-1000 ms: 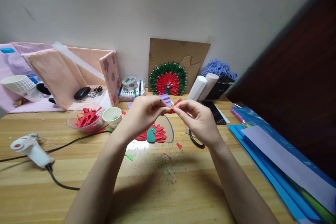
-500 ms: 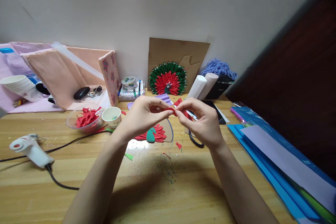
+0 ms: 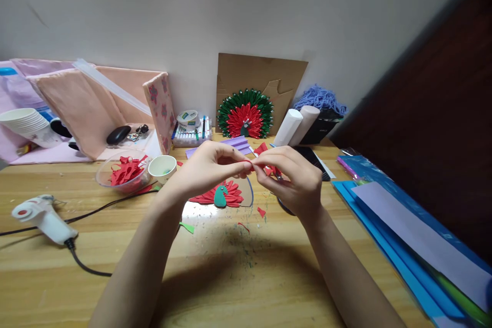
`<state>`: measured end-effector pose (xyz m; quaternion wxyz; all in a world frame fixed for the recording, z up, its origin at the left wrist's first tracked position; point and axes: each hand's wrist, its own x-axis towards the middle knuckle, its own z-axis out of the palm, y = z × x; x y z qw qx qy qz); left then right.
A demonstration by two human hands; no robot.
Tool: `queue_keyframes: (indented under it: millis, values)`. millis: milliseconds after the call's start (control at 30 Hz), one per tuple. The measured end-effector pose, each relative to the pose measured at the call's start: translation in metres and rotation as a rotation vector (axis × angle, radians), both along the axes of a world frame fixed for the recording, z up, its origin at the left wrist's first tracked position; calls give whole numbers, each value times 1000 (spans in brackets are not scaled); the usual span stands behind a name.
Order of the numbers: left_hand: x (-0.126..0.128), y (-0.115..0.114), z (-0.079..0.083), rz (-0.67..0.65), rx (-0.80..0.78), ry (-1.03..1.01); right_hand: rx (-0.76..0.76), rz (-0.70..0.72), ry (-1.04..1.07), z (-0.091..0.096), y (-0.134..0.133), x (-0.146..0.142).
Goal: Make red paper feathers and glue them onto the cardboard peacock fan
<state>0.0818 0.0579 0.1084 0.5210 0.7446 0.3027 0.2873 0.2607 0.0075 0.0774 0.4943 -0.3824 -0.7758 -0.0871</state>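
Note:
A small red strip [image 3: 249, 164], mostly covered by fingers, is pinched above the table at its middle. My left hand [image 3: 207, 169] is closed on one end between thumb and fingers; my right hand [image 3: 294, 177] pinches the other end, and the fingertips nearly meet. Below and behind the left hand lies a rounded cardboard piece [image 3: 246, 196] bearing red petals [image 3: 235, 196] and a green peacock body [image 3: 220, 197]. Beside the right hand are more red pieces [image 3: 261, 148] and a black scissor handle [image 3: 283, 206], partly hidden by that hand.
At left stand a clear bowl [image 3: 100, 177] of red strips, a paper cup [image 3: 162, 168] and a corded glue gun [image 3: 46, 220]. A finished peacock picture [image 3: 246, 113] leans against the wall. Blue folders [image 3: 395, 261] line the right edge. Scraps [image 3: 261, 212] litter the tabletop.
My right hand has turned slightly and shifted, now covering more of the scissor handle. The fingertips have closed further over the red strip, so less of it shows.

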Motion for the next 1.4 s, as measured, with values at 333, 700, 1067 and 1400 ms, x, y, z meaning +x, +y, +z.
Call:
queue_keyframes:
  millis: [333,700,1067,1400]
  values:
    - [-7,4,4,-73,-61,54,171,17,-167,-2,2,1]
    - [-2,-1,5,28,-99,38,163,68,-172,-3,3,3]
    - [-1,-4,5,83,-23,17,-335,65,349,5,-2,0]
    - [8,-9,4,116,46,64,-753,131,584,8,2,4]
